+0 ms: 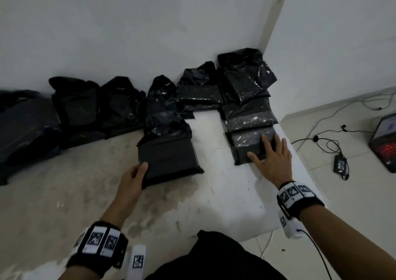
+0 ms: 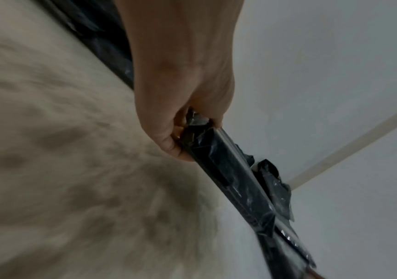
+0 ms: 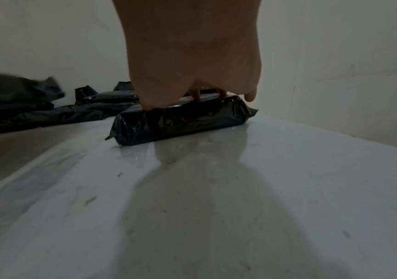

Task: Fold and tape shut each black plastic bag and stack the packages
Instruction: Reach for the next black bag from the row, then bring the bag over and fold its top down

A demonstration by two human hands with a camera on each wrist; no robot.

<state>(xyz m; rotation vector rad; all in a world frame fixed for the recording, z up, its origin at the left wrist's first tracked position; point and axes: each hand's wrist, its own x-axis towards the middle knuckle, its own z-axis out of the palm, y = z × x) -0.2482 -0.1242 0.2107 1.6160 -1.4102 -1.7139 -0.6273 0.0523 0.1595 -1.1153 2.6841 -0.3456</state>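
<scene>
A flat black plastic bag (image 1: 169,157) lies in the middle of the white table (image 1: 214,194), its loose mouth crumpled at the far end. My left hand (image 1: 137,174) grips its near left corner, thumb on top; the left wrist view shows the fingers pinching the bag's edge (image 2: 216,154). At the right, a folded, taped black package (image 1: 248,149) lies near the table's right edge. My right hand (image 1: 272,157) rests flat on it with fingers spread; the right wrist view shows the fingertips (image 3: 197,96) on the package (image 3: 181,120).
More taped packages (image 1: 248,112) lie in a row behind the right one, toward the corner. Several unsealed black bags (image 1: 120,106) line the wall at the left. On the floor to the right are a laptop (image 1: 385,142), a charger brick (image 1: 340,164) and cables.
</scene>
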